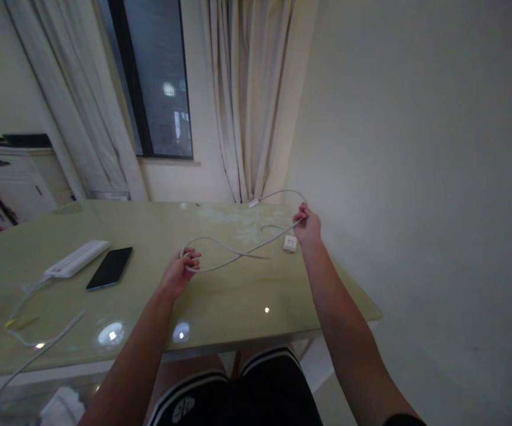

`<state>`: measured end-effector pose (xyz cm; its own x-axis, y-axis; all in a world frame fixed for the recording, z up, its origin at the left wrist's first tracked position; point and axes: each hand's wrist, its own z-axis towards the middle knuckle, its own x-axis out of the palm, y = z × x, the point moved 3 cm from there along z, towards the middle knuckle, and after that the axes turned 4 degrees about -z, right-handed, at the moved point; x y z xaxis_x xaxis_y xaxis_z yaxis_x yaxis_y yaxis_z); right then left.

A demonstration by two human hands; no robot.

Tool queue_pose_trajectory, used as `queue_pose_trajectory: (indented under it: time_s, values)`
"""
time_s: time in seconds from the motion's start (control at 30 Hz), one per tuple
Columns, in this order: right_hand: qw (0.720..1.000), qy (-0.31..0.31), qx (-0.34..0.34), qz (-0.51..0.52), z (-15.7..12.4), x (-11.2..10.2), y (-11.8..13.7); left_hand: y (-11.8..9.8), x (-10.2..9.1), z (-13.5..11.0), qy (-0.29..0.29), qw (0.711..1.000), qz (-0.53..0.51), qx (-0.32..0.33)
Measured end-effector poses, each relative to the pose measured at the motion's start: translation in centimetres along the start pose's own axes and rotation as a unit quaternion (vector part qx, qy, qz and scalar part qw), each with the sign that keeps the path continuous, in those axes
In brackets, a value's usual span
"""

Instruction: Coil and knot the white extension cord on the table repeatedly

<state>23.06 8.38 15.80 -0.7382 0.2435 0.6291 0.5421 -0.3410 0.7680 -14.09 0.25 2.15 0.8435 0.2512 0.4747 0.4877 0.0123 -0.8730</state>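
A white cable point(238, 251) lies in loops across the glass-topped table point(220, 307). My left hand point(180, 271) is closed around one bend of the cable near the table's middle. My right hand point(308, 226) pinches the cable further right and holds it above the tabletop; a loop arcs up behind it and ends in a small plug point(254, 203). A white charger block point(289, 243) rests on the table just left of my right hand.
A black phone point(110, 267) and a white power strip point(77, 258) with its trailing cord lie at the table's left. A window with curtains stands behind, a white cabinet point(7, 177) at far left, a bare wall to the right.
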Motion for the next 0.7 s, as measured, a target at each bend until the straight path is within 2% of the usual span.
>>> queue_pose_trajectory:
  time_s: [0.07, 0.13, 0.23, 0.3, 0.37, 0.43, 0.53, 0.6, 0.63, 0.7]
  values:
    - [1.0, 0.009, 0.009, 0.011, 0.8, -1.0, 1.5, -0.4, -0.3, 0.4, 0.006, 0.998, -0.033, 0.045]
    - [1.0, 0.005, -0.004, -0.007, 1.4, -2.0, 2.7, -0.8, -0.5, 0.4, -0.003, 0.992, -0.005, 0.126]
    - [0.998, -0.011, -0.045, -0.049, 1.8, -3.4, 4.0, -1.5, -0.4, -0.4, -0.038, 0.957, 0.088, 0.275]
    - [0.996, -0.021, -0.062, -0.068, 1.9, -4.4, 4.8, -1.8, -0.3, -1.1, -0.042, 0.934, 0.125, 0.333]
    - [0.995, -0.038, -0.055, -0.068, 2.2, -5.7, 5.5, -2.0, -0.2, -1.5, -0.041, 0.932, 0.131, 0.335]
    - [0.996, -0.053, -0.037, -0.062, 2.6, -7.1, 6.2, -2.3, -0.2, -1.9, -0.024, 0.944, 0.13, 0.302]
    - [0.996, -0.056, -0.024, -0.066, 3.4, -9.1, 7.2, -3.5, -0.3, -2.9, 0.053, 0.947, 0.168, 0.27]
    - [0.996, -0.057, -0.024, -0.069, 3.9, -10.3, 8.0, -5.0, -0.6, -4.0, 0.09, 0.915, 0.244, 0.308]
    - [0.996, -0.059, -0.023, -0.068, 4.1, -10.8, 8.4, -5.9, -0.9, -4.5, 0.101, 0.885, 0.3, 0.341]
    - [0.995, -0.07, -0.025, -0.066, 4.5, -11.8, 9.4, -7.6, -1.8, -5.3, 0.123, 0.8, 0.43, 0.401]
